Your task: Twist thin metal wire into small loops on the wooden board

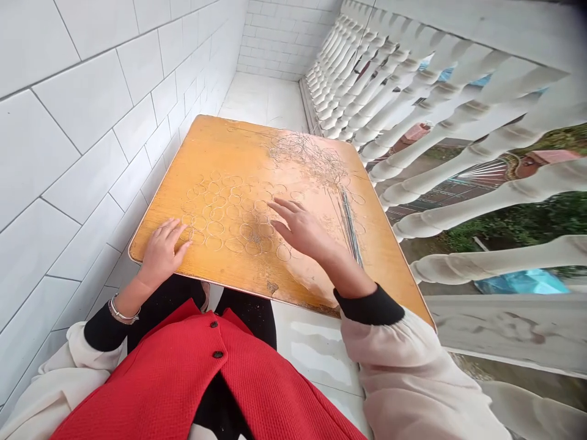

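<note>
Many thin wire rings (215,212) lie spread over the left and middle of a worn wooden table (174,177). My left hand (162,250) rests at the table's near left corner, fingers apart, its fingertips beside the leftmost rings. Over the right side of the rings is my right hand (298,226), palm down with fingers stretched out. Nothing shows in either hand. I cannot tell whether the right fingers touch the rings beneath them. To the right of that hand lies a bundle of straight thin metal rods (351,226).
A tangled heap of wire (307,156) covers the far right part of the table. White tiled wall (87,110) runs close along the left. A white balustrade (435,131) stands along the right, with greenery (509,226) beyond it.
</note>
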### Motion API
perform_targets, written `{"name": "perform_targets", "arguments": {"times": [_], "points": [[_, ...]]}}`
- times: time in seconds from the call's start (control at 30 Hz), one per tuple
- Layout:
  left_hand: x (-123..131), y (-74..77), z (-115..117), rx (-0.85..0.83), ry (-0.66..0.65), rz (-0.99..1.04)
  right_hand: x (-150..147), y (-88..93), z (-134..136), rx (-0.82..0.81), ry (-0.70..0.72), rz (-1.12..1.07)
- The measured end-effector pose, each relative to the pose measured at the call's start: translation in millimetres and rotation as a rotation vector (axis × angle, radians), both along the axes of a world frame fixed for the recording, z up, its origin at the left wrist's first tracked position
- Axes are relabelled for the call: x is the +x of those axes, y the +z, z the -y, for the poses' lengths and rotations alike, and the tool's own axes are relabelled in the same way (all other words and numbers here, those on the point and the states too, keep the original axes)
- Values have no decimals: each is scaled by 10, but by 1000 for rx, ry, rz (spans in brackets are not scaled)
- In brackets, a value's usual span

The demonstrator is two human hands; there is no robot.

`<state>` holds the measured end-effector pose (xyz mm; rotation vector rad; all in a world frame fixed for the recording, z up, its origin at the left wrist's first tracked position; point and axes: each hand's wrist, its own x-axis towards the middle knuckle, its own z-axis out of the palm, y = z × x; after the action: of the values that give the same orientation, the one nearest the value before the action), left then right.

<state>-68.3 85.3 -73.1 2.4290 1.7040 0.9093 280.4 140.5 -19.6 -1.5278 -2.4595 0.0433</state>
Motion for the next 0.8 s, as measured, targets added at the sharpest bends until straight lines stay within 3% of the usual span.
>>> {"name": "perform_targets", "arguments": {"times": [0.17,0.3,0.47,0.63,0.8], "points": [[0,-6,5,10,-15,-22,-381,-33,-484,-50,143,64],[19,8,22,17,-19,-26,-383,-184,-714,-79,159,65],[43,21,44,-9,-25,-19,-176,-243,-654,-76,187,74],[56,26,64,-18,-42,-18,-122,-130,-571,-81,213,59],[58,35,67,-32,-50,-18,-76,-6,-209,-76,152,-47]]}}
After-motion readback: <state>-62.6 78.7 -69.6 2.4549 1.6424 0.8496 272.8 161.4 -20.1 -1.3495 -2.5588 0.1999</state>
